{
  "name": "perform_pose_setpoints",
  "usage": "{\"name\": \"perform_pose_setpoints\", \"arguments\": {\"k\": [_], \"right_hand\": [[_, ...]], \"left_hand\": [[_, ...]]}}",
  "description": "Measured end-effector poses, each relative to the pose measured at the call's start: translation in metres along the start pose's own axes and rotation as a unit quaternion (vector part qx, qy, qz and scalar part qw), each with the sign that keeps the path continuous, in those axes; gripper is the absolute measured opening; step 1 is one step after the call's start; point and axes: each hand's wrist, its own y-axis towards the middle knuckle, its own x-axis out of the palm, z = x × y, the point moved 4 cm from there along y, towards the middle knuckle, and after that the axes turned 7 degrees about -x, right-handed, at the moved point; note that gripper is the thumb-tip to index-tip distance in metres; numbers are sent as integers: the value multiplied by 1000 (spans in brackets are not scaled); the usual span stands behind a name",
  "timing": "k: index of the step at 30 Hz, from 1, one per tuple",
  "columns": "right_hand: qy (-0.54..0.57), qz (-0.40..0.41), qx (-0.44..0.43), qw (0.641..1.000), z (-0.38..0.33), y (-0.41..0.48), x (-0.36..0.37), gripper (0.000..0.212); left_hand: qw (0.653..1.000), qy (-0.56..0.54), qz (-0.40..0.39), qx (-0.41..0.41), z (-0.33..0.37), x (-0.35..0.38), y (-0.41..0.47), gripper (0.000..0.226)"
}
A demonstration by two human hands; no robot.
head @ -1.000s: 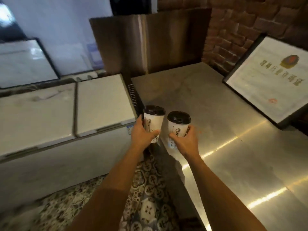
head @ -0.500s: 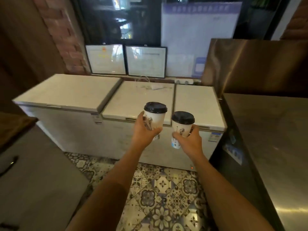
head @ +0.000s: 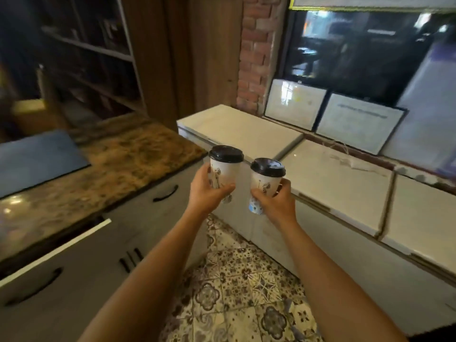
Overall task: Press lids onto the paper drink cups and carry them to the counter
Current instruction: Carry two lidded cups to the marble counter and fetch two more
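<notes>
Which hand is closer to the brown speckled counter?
Left. The left hand is right beside the counter; the right hand is farther over, by the white freezers.

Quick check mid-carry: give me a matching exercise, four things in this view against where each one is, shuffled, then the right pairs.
Things:
1. cup with the higher lid
2. cup with the lower lid
3. granite counter
4. framed papers

Places:
A. leaning at the window behind the chest freezers
B. in the right hand
C. at the left, above the grey drawers
D. in the left hand

Pairs: 1-D, 2-B, 3-C, 4-A
</notes>
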Motion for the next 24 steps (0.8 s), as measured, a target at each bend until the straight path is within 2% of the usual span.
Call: {"name": "perform_pose_setpoints", "arguments": {"k": [6, 12, 19, 24], "right_hand": [[32, -121, -53, 991, -45, 27, 140, 64], [71, -238, -111, 962, -96, 57, 279, 75], [102, -346, -155, 920, -157, 71, 412, 79], [122, -401, -173, 891, -187, 55, 489, 76]], "left_hand": [[991, 30, 121, -43, -45, -123, 36, 75], [967, 62, 237, -75, -76, -237, 70, 72], [920, 96, 360, -123, -102, -350, 79, 77], [887, 112, 416, -166, -125, -405, 72, 79]]}}
